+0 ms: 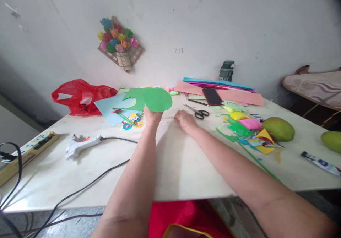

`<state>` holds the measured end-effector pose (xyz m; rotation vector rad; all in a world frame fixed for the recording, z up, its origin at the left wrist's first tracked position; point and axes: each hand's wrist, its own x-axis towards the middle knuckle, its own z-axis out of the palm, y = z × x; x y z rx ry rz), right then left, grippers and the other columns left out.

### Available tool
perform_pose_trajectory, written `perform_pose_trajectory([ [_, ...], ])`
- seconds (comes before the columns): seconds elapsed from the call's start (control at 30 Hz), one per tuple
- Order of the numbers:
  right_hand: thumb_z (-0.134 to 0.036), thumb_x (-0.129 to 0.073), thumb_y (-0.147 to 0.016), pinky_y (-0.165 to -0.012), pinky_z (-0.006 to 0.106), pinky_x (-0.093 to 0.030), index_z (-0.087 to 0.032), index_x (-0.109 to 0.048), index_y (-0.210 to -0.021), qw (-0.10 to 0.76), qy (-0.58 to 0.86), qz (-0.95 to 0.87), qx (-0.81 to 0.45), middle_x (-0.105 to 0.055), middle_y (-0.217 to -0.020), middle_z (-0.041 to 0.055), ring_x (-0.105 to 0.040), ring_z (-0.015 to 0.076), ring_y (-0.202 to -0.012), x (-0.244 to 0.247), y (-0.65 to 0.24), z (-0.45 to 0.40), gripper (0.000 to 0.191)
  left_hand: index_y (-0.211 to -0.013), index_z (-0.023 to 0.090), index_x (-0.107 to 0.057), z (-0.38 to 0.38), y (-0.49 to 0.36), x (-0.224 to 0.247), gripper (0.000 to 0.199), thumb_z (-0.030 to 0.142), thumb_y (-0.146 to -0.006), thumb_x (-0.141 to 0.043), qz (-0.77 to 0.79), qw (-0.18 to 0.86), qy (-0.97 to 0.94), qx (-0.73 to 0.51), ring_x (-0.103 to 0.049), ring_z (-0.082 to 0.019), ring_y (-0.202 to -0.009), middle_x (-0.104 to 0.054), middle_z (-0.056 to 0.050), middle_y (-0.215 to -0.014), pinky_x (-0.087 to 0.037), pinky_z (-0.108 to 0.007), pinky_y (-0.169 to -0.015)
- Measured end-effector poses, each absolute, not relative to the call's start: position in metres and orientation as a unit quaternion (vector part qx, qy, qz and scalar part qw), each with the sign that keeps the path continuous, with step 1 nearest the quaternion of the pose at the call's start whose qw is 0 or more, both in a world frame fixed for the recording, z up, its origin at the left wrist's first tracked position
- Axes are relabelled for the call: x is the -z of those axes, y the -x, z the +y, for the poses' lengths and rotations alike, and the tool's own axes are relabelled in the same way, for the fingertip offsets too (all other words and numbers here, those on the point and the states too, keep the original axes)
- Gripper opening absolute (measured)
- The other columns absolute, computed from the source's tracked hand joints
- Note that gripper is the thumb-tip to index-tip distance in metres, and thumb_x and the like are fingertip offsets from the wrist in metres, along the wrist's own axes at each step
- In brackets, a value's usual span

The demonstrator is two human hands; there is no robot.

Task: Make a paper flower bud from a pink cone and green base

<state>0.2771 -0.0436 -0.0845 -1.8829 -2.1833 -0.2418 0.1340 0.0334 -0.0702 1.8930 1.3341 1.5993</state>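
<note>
My left hand (153, 118) is closed on a rounded green paper circle (159, 100), held up above the table; most of its fingers are hidden behind the paper. My right hand (185, 120) rests palm down on the white tabletop, its fingers loosely bent and nothing visible in them. Just beyond it lie black-handled scissors (201, 114), blades pointing left. Behind the circle is a green sheet (135, 97) with a curved cut-out, over a light blue sheet (108, 108). Small paper flowers (133, 119) lie left of my left hand.
At left are a white glue gun (82, 146), its cord, a power strip (34, 147) and a red plastic bag (82, 97). Toward the right are a phone (212, 96), coloured paper (226, 92), clay packets (246, 125), a mango (279, 129), a tube (321, 163) and a bottle (226, 71).
</note>
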Motion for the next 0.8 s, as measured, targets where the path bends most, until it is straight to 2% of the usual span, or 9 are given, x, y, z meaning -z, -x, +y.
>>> perform_pose_trajectory([
  [0.13,-0.019,-0.045,-0.091,-0.079,0.027,-0.039,-0.017,-0.069,-0.098,0.123,0.585,-0.801,0.046,-0.063,-0.105,0.0086,-0.051,0.0192,-0.102,0.08,-0.276,-0.044,0.025,-0.088,0.019,-0.062,0.031,-0.136,0.069,0.029,0.026,-0.061,-0.066,0.461,0.171,-0.671,-0.554,-0.06,-0.023,-0.096,-0.067,-0.009,-0.095,-0.046,-0.034,-0.084],
  [0.37,-0.018,-0.048,-0.089,-0.076,0.026,-0.038,-0.017,-0.07,-0.091,0.094,0.538,-0.836,0.053,-0.065,-0.101,0.0077,-0.054,0.0189,-0.101,0.074,-0.281,-0.037,0.022,-0.087,0.019,-0.061,0.03,-0.137,0.069,0.026,0.025,-0.061,-0.065,0.452,0.166,-0.674,-0.561,-0.061,-0.022,-0.09,-0.067,-0.006,-0.087,-0.046,-0.034,-0.084],
  [0.5,-0.014,-0.043,-0.09,-0.073,0.027,-0.039,-0.014,-0.069,-0.09,0.063,0.545,-0.832,0.085,-0.065,-0.101,0.0102,-0.054,0.0212,-0.101,0.075,-0.276,-0.04,0.027,-0.085,0.019,-0.061,0.032,-0.136,0.069,0.025,0.025,-0.061,-0.066,0.449,0.174,-0.685,-0.547,-0.061,-0.022,-0.09,-0.068,-0.007,-0.084,-0.046,-0.033,-0.083],
  [0.67,-0.004,-0.035,-0.088,-0.07,0.03,-0.041,-0.01,-0.066,-0.101,0.055,0.588,-0.798,0.117,-0.062,-0.107,0.0149,-0.051,0.0242,-0.105,0.079,-0.27,-0.039,0.034,-0.087,0.02,-0.061,0.029,-0.135,0.07,0.027,0.025,-0.061,-0.066,0.451,0.163,-0.686,-0.546,-0.06,-0.023,-0.092,-0.067,-0.007,-0.09,-0.046,-0.034,-0.084],
  [0.8,-0.01,-0.04,-0.089,-0.071,0.029,-0.042,-0.012,-0.068,-0.098,0.087,0.612,-0.78,0.095,-0.063,-0.106,0.0131,-0.052,0.0239,-0.104,0.079,-0.275,-0.037,0.029,-0.088,0.022,-0.061,0.035,-0.134,0.072,0.027,0.026,-0.062,-0.066,0.448,0.148,-0.692,-0.546,-0.06,-0.023,-0.095,-0.067,-0.006,-0.093,-0.046,-0.034,-0.085],
])
